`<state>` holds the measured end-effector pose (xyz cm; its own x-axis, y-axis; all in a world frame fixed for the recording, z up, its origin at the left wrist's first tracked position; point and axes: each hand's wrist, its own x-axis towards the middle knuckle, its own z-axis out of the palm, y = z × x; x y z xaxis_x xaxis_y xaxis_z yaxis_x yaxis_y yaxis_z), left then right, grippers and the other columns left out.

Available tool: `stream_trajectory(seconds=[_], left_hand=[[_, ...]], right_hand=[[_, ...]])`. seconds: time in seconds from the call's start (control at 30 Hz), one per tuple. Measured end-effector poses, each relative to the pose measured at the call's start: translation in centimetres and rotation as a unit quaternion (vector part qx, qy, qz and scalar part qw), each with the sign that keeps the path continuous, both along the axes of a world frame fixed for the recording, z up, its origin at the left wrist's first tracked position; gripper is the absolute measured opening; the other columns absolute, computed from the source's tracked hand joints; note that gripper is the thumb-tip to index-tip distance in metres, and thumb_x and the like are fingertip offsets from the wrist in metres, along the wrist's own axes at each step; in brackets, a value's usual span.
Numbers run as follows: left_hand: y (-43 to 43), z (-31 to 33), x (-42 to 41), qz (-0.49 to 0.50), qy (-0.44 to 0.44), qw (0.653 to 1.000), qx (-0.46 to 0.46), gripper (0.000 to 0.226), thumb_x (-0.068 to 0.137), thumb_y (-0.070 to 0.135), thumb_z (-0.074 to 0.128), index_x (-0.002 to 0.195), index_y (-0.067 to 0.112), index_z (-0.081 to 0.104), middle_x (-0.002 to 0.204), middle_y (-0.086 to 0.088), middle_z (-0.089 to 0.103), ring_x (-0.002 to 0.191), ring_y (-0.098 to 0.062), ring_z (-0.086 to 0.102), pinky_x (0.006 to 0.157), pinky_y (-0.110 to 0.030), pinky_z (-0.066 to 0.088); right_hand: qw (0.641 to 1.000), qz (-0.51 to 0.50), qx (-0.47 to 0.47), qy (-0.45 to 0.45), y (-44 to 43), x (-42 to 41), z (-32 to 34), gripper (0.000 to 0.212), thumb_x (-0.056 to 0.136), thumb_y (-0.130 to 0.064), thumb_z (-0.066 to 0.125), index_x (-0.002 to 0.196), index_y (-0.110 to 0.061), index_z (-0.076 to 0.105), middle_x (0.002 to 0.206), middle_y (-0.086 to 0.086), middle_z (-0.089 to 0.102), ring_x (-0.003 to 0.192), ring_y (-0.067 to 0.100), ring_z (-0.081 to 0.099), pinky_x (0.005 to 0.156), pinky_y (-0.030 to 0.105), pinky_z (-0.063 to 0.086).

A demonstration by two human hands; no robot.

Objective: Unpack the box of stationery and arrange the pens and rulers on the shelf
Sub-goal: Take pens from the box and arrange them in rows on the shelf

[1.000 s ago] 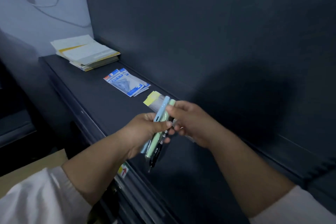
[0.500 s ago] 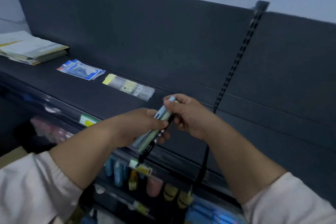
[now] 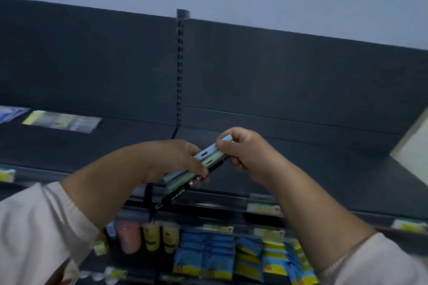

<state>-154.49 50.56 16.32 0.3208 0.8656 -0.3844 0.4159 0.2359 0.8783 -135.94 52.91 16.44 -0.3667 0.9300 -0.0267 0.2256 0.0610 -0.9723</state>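
Observation:
A small bundle of pens (image 3: pixel 209 157), one light blue, one pale green and one black, lies slanted between both hands above the dark shelf (image 3: pixel 324 176). My left hand (image 3: pixel 172 161) grips the lower part of the bundle. The fingers of my right hand (image 3: pixel 240 149) pinch the upper end, at the blue pen's top. A clear pack with a yellow header (image 3: pixel 62 121), which looks like rulers, lies flat on the shelf at the far left. The edge of a blue pack (image 3: pixel 10 113) shows beside it.
An upright slotted post (image 3: pixel 180 71) splits the dark back panel. Below the shelf's front edge hang price labels (image 3: pixel 262 208), small bottles (image 3: pixel 159 238) and blue-and-yellow packets (image 3: pixel 222 257). A pale surface (image 3: pixel 414 143) borders the shelf at the right.
The view has swung to the right along the shelf, so the packs now sit at the far left. Both hands have kept hold of the pen bundle, now further right along the shelf.

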Motion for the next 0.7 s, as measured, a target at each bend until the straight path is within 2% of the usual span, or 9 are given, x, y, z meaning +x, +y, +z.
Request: stream_trajectory(seconds=[0.1, 0.2, 0.33, 0.5, 0.6, 0.7], left_hand=[[1.1, 0.7, 7.8, -0.05, 0.031, 0.998, 0.028, 0.007, 0.087, 0.006, 0.064, 0.091, 0.01, 0.062, 0.082, -0.006, 0.073, 0.068, -0.014, 0.066, 0.067, -0.028, 0.052], [2.4, 1.0, 15.9, -0.09, 0.079, 0.991, 0.05, 0.01, 0.085, 0.006, 0.066, 0.091, 0.011, 0.06, 0.073, -0.002, 0.071, 0.063, -0.013, 0.065, 0.058, -0.023, 0.051], [4.9, 0.3, 24.4, -0.112, 0.141, 0.981, 0.069, 0.021, 0.082, 0.009, 0.069, 0.1, 0.01, 0.059, 0.077, -0.009, 0.069, 0.072, -0.02, 0.068, 0.073, -0.034, 0.054], [8.2, -0.4, 30.9, -0.104, 0.175, 0.978, 0.037, 0.005, 0.09, 0.009, 0.06, 0.094, 0.008, 0.062, 0.081, -0.012, 0.067, 0.076, -0.023, 0.07, 0.071, -0.033, 0.058], [11.1, -0.6, 34.0, -0.068, 0.193, 0.978, 0.04, 0.01, 0.093, 0.009, 0.052, 0.098, 0.007, 0.06, 0.087, -0.013, 0.065, 0.071, -0.021, 0.065, 0.06, -0.028, 0.054], [14.1, -1.1, 37.4, 0.005, 0.13, 0.99, 0.06, 0.012, 0.092, 0.008, 0.052, 0.1, 0.003, 0.059, 0.085, -0.013, 0.062, 0.064, -0.019, 0.058, 0.049, -0.026, 0.043]], right_hand=[[0.999, -0.04, -0.008, 0.006, -0.4, 7.9, 0.2, 0.01, 0.09, -0.013, 0.064, 0.082, -0.017, 0.061, 0.056, -0.004, 0.048, 0.046, 0.008, 0.038, 0.044, 0.021, 0.031], [0.994, -0.088, -0.032, 0.048, -0.2, 16.4, 0.4, 0.01, 0.091, -0.011, 0.061, 0.082, -0.016, 0.061, 0.064, -0.002, 0.055, 0.05, 0.006, 0.049, 0.048, 0.019, 0.042], [0.975, -0.158, -0.078, 0.132, 0.9, 27.3, 0.2, 0.011, 0.093, -0.009, 0.059, 0.083, -0.014, 0.061, 0.068, 0.001, 0.058, 0.054, 0.006, 0.056, 0.054, 0.018, 0.05], [0.947, -0.225, -0.125, 0.194, 2.7, 36.7, -0.7, 0.01, 0.095, -0.006, 0.055, 0.09, -0.01, 0.062, 0.076, 0.007, 0.063, 0.059, 0.011, 0.063, 0.057, 0.022, 0.055], [0.93, -0.264, -0.127, 0.223, 4.1, 40.4, -1.3, 0.009, 0.096, -0.005, 0.053, 0.093, -0.008, 0.061, 0.08, 0.011, 0.064, 0.058, 0.013, 0.066, 0.057, 0.023, 0.057], [0.914, -0.307, -0.129, 0.232, 5.6, 43.2, -2.3, 0.009, 0.096, -0.004, 0.052, 0.094, -0.007, 0.06, 0.083, 0.013, 0.064, 0.057, 0.013, 0.067, 0.054, 0.023, 0.056]])
